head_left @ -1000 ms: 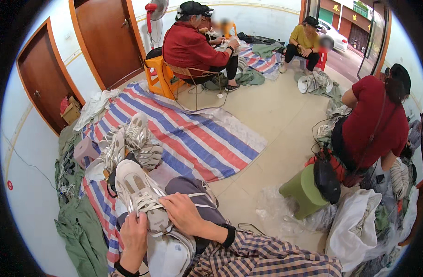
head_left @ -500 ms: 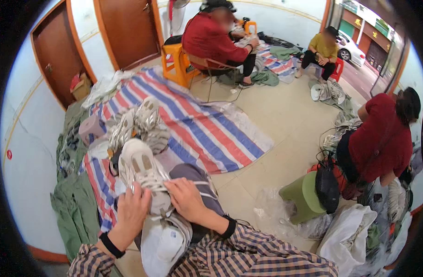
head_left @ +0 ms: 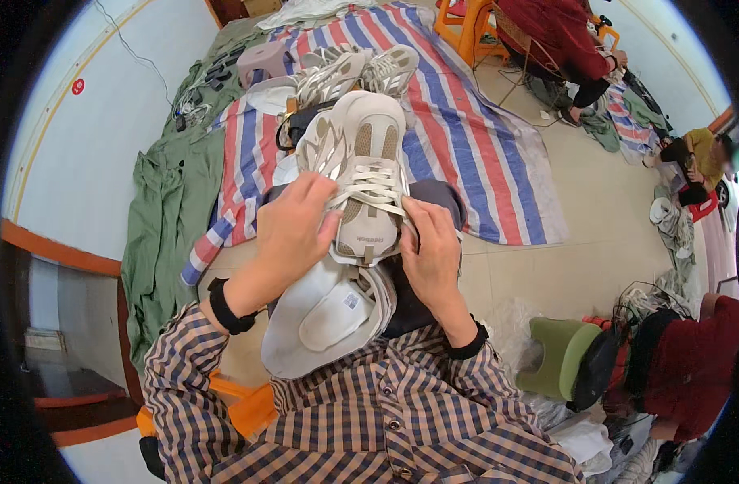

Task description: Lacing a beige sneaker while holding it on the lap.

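A white and beige sneaker upper lies across my lap, its toe pointing away from me. Its tongue and the pale opened-out heel part face my body. Flat cream shoelaces cross over its front. My left hand is closed at the left side of the lacing, thumb and fingers on the shoelace. On the opposite edge, my right hand pinches at the lace's right end; its fingertips partly hide what they grip. Both wrists wear black bands.
More sneaker uppers lie beyond my knees on a striped sheet. A mauve stool stands behind them, with green cloth at left. On the right are a green stool and a person in red. Two other people sit farther back.
My view has tilted down and turned, so the sneaker upper and hands appear nearer the middle. Both hands stay at the lacing, and the left has shifted its fingers on the lace.
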Motion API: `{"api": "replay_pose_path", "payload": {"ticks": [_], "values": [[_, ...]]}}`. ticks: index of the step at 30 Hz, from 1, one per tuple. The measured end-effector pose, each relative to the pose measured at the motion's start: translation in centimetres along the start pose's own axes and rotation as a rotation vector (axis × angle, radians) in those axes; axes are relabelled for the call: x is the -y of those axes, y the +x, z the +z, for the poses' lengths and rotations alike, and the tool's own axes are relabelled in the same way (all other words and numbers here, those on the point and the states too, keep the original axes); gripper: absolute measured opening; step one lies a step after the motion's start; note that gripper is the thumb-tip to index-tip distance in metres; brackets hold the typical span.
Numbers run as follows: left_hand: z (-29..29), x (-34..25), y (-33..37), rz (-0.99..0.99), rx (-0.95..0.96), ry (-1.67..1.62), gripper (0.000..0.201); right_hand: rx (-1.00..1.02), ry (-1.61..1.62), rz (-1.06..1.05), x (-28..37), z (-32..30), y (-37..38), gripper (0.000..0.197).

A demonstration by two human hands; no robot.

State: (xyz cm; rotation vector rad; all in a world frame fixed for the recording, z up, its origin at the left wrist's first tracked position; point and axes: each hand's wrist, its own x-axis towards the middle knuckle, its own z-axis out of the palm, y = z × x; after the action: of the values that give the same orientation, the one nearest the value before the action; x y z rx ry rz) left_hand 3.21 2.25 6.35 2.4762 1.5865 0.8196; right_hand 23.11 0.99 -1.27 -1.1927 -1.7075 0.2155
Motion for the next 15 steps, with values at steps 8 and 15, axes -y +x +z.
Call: {"api": "replay_pose_path", "payload": {"ticks": [8,15], "values": [[0.9,0.0,1.5,0.115,-0.002,0.153,0.019,-0.009,-0.002,0.003,-0.2,-0.1,-0.3,0.043],[1.0,1.6,2.7,-0.04,-0.144,-0.003,0.02,0.001,0.022,0.009,0.0,-0.5,0.0,0.044]]}}
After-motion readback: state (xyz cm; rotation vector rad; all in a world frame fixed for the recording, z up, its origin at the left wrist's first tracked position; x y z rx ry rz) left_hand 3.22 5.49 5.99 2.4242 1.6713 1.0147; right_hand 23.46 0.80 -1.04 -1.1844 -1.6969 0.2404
